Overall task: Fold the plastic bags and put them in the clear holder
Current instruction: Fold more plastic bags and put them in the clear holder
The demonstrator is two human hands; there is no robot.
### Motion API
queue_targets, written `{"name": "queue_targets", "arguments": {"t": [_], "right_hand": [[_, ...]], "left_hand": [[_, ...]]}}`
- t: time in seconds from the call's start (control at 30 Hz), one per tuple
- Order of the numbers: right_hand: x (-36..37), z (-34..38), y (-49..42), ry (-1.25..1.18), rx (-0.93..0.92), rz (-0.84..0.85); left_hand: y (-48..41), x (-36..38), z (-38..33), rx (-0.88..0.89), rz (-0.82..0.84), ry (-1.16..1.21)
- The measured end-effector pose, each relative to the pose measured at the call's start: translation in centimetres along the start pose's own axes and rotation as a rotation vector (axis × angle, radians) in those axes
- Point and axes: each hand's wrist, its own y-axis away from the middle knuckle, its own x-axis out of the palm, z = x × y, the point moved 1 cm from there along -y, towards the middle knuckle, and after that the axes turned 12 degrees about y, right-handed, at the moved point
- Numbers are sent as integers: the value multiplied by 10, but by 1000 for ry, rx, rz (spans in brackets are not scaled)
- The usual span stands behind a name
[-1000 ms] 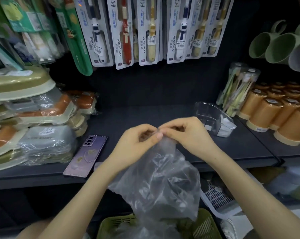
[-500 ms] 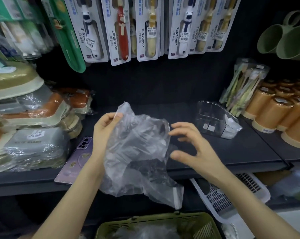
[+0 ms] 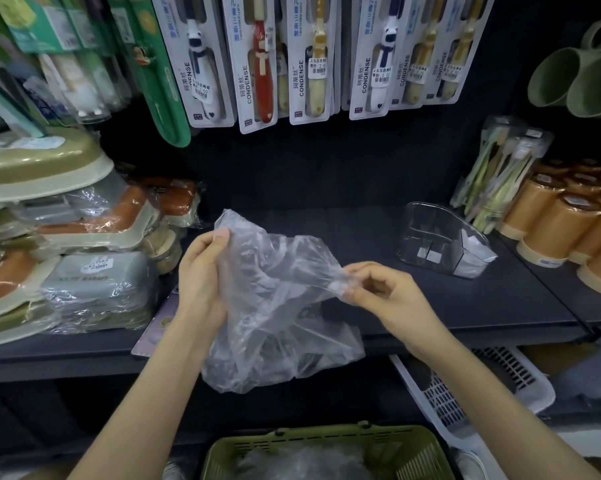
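Between the two hands, I observe one clear plastic bag (image 3: pixel 278 306) held in the air above the front edge of the dark shelf (image 3: pixel 500 299). The left hand (image 3: pixel 202 275) grips the bag's upper corner, thumb against the film and fingers curled behind it. The right hand (image 3: pixel 385 292) pinches the opposite edge between thumb and fingertips, the other fingers curled. The bag's body hangs below and between both hands, wrinkled and unfolded.

Beyond the right hand and off to its right, the clear holder (image 3: pixel 441 240) stands on the shelf, apart from the hand. I note folded whitish pieces (image 3: pixel 472 254) at its right end.

Under the left wrist, a phone (image 3: pixel 153 327) lies on the shelf, partly hidden by the forearm. Left of the left hand, wrapped plastic boxes (image 3: pixel 95 282) are stacked. Below both forearms, a green basket (image 3: pixel 323 441) holds more crumpled film; I cannot make out its detail. Below the right forearm sits a white slotted basket (image 3: pixel 441 393).
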Motion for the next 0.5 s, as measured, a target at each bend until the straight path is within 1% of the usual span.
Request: {"name": "queue_targets", "arguments": {"t": [0.1,0.2,0.27,0.37,0.5], "right_hand": [[-18,-3,3,-129,77,119],[-37,-6,4,-114,98,192],[-49,-8,4,-91,129,225],[-61,-10,3,-66,172,252],[-68,-14,-2,-85,197,180]], "left_hand": [[-9,-14,-3,-109,-1,107],[-14,-23,-7,-195,1,191],[-17,-29,-9,-213,-16,210],[-19,-32,-11,-177,-15,180],[-18,-34,-13,-88,-87,78]]}}
